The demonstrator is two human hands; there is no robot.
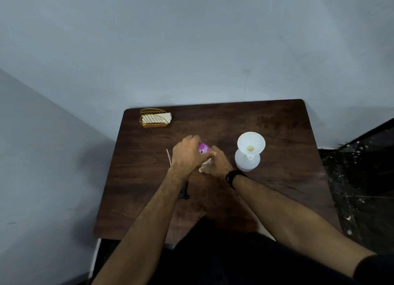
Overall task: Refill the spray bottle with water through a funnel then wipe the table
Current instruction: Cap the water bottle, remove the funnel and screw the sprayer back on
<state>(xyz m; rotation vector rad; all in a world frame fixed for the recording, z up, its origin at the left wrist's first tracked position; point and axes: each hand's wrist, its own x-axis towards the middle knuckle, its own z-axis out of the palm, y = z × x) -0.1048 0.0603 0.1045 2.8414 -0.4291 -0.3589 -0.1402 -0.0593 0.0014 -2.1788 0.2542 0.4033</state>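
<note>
A small clear bottle with a purple label (203, 148) stands at the middle of the dark wooden table (283, 124). Both hands hold it. My left hand (186, 154) is closed over its top from the left. My right hand (218, 162) grips its lower body from the right and hides most of it. To the right stands a translucent white spray bottle (247, 164) with no head on it, and a white funnel (251, 143) sits upright in its neck. Whether it holds water cannot be told.
A gold wire holder with white tissues (154, 118) stands at the table's far left corner. A thin white tube (168, 156) lies left of my left hand. A black object (184, 192) lies partly under my left forearm. Grey walls close in behind and on the left.
</note>
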